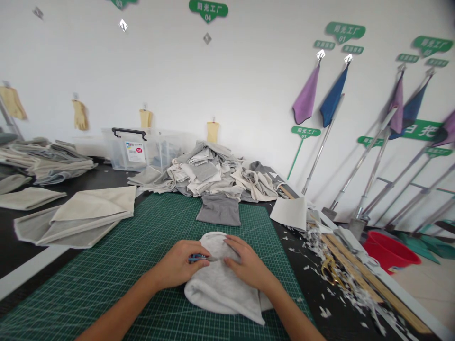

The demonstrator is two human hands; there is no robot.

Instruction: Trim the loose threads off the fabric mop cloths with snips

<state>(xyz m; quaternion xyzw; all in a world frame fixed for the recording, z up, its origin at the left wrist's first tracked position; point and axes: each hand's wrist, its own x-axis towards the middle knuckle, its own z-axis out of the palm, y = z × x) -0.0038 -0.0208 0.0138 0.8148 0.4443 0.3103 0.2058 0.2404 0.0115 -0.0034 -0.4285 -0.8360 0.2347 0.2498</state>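
Observation:
A soft light grey cloth piece (pixel 227 289), folded and sewn at its edges, lies on the green cutting mat (pixel 167 227). My left hand (pixel 181 263) is closed around small blue-handled thread snips (pixel 199 257). Their metal tip points right, over the upper part of the cloth. From the other side my right hand (pixel 249 263) grips the cloth with bent fingers, the thumb close to the snips' tip. Whether the blades touch a thread is too small to tell. Just beyond lies a darker grey cloth piece (pixel 218 210).
A heap of grey and cream cloth pieces (pixel 206 166) stands behind the mat, beside a clear plastic box (pixel 121 151). More cloth pieces (pixel 81 208) lie left. At right are gold-handled scissors (pixel 330 270), wooden strips (pixel 377 289), white scraps (pixel 325 312) and a red basin (pixel 391 251).

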